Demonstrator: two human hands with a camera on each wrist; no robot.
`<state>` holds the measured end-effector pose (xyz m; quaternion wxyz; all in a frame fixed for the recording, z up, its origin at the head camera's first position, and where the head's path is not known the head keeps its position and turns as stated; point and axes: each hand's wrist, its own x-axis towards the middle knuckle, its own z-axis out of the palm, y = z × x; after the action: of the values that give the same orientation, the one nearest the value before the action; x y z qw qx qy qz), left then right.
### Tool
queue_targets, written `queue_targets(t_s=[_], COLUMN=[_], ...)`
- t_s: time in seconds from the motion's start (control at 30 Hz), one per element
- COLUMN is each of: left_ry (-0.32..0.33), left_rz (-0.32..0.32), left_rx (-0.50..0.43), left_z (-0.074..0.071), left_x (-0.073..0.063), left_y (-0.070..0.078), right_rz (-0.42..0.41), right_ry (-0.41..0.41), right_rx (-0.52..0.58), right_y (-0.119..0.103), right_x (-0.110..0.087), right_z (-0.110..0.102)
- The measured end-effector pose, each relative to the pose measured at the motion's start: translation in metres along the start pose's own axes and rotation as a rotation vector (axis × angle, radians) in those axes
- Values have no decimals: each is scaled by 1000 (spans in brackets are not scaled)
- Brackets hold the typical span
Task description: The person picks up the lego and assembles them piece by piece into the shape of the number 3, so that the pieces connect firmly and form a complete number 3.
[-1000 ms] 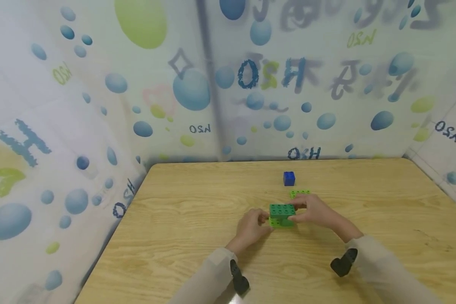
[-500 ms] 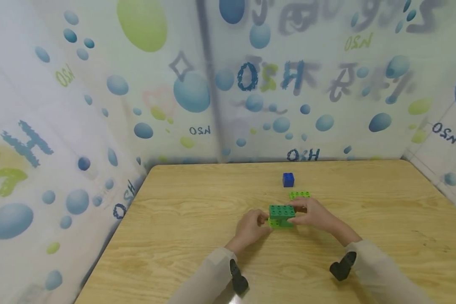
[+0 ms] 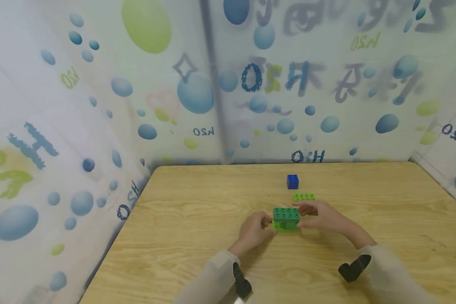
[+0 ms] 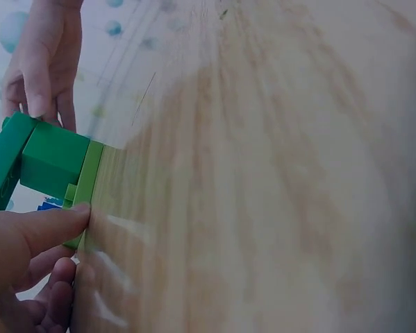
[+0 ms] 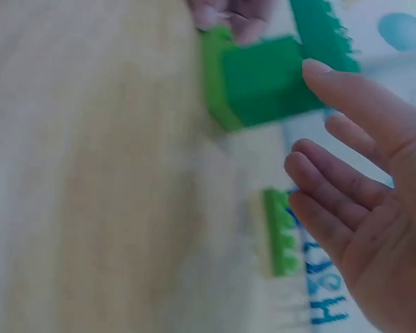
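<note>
A small stack of building bricks stands on the table: a lime-green plate [image 4: 89, 173] at the bottom, a green brick [image 5: 263, 80] on it, and a darker green brick [image 3: 286, 214] on top, overhanging to the left. My left hand [image 3: 253, 231] pinches the left end of the lime plate with thumb and fingers. At the stack's right side, my right hand [image 3: 324, 217] has its fingers loosely spread. Its thumb tip [image 5: 319, 68] is at the green bricks, and whether it touches them I cannot tell. The other right fingers stand apart from the stack.
Behind the stack lies a second lime-green plate [image 3: 304, 196], partly covered by the right hand in the head view. A blue brick [image 3: 292, 182] sits farther back on the wooden table [image 3: 197, 190]. A patterned curtain [image 3: 235, 126] hangs behind the far edge.
My right hand has loosened and drawn slightly to the right of the stack. The left hand keeps its pinch on the lime plate. The head view has shifted a little.
</note>
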<state>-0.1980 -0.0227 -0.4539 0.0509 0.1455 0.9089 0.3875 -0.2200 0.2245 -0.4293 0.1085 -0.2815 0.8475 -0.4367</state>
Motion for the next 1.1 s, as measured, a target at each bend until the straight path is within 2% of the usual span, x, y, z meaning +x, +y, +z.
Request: queue_targets(t_s=[0.23,0.47,0.83,1.1], left_ry=[-3,-5,1,6], left_rz=[-13,-9,-6,0], left_rx=[9,10,26,42], left_z=[1,1,2,2], left_x=[2,3,3,4], left_y=[-3,-4,-3,-3], right_rz=[15,109,229,234], right_ry=[-12,48,188,181], right_rx=[-10,-16,-25,-29], right_y=[2,16,27,40], right_x=[8,32,66,79], right_z=[-38,-59,-60,-55])
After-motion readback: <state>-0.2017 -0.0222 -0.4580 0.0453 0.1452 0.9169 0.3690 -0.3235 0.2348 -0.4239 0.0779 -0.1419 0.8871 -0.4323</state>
